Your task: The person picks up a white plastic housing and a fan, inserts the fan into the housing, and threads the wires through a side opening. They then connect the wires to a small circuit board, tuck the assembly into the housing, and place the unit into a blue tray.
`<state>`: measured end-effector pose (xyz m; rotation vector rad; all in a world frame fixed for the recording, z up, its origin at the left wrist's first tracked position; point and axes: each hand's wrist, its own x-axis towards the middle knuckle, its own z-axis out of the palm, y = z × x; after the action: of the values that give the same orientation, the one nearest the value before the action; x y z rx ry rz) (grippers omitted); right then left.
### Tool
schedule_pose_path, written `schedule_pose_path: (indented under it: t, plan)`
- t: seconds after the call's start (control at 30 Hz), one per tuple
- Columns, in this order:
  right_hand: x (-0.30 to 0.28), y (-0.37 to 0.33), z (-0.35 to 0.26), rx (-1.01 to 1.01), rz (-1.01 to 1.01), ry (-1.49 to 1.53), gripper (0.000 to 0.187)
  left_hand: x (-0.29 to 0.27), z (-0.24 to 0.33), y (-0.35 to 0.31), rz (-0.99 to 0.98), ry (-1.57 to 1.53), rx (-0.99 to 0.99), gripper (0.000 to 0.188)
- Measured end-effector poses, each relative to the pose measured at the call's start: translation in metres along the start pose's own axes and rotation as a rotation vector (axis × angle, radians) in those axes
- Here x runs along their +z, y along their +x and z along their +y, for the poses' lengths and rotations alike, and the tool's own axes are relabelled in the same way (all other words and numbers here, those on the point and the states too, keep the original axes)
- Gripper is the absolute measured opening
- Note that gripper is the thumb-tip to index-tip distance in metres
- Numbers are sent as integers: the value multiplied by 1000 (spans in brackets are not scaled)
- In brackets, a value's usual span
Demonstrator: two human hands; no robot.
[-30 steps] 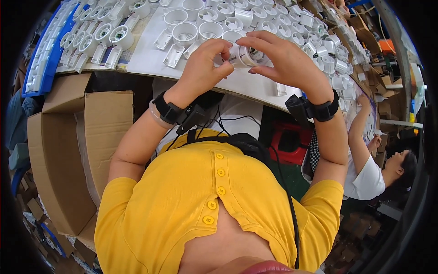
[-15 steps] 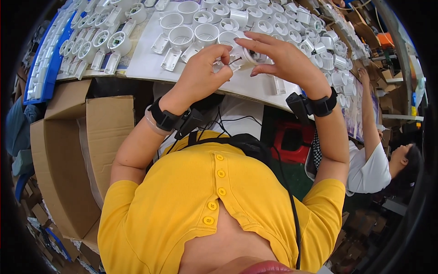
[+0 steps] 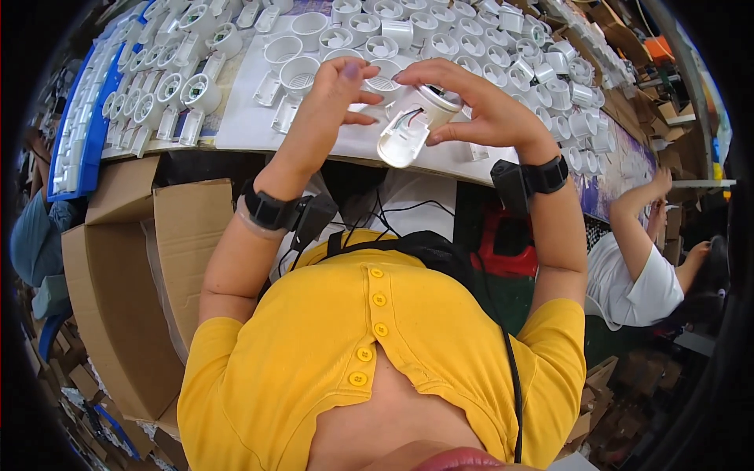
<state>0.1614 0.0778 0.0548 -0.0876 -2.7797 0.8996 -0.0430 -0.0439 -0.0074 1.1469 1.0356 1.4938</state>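
My right hand (image 3: 479,106) grips a white plastic housing (image 3: 403,145), a round body with a flat, round-ended handle tilted toward me. Thin coloured wires (image 3: 414,117) show in the opening between handle and body. A dark, round part sits at the body's upper end, partly covered by my fingers. Just left of it, my left hand (image 3: 334,102) is raised with its fingers apart and holds nothing. Behind both hands stand white cup-shaped parts (image 3: 299,76), some with slotted bottoms and flat handles.
Rows of similar white parts (image 3: 471,47) cover the table (image 3: 243,118). At left are housings with green boards (image 3: 200,93) and a blue tray (image 3: 85,169). An open cardboard box (image 3: 118,306) stands below the table. A red stool (image 3: 503,251) and a co-worker in a white sleeve (image 3: 640,279) are at right.
My left hand has opened from a pinch near a dark wire and moved up and left. My right hand has turned the housing so its handle and wires face me. The co-worker's arm has lowered.
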Motion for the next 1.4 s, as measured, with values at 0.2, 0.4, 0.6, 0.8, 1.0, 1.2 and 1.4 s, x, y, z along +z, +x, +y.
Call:
schedule_pose_path:
  t: [0.2,0.4,0.6,0.8,1.0,1.2,1.4]
  plan:
    - [19,8,-2,63,135,340,64,26,-10,13,-146,-416,-219,73]
    - [52,19,-1,146,396,733,43,27,-17,13,-109,-342,-213,76]
    - [61,26,-4,227,500,592,34,27,-19,12,-73,-375,-250,74]
    - [66,31,2,125,567,678,28,25,-20,14,-93,-402,-250,72]
    - [69,28,6,204,524,775,27,26,-19,11,-90,-358,-261,71]
    - [69,28,12,187,494,747,28,24,-20,9,-113,-353,-286,69]
    - [69,30,9,219,464,759,33,21,-17,13,-118,-368,-329,57]
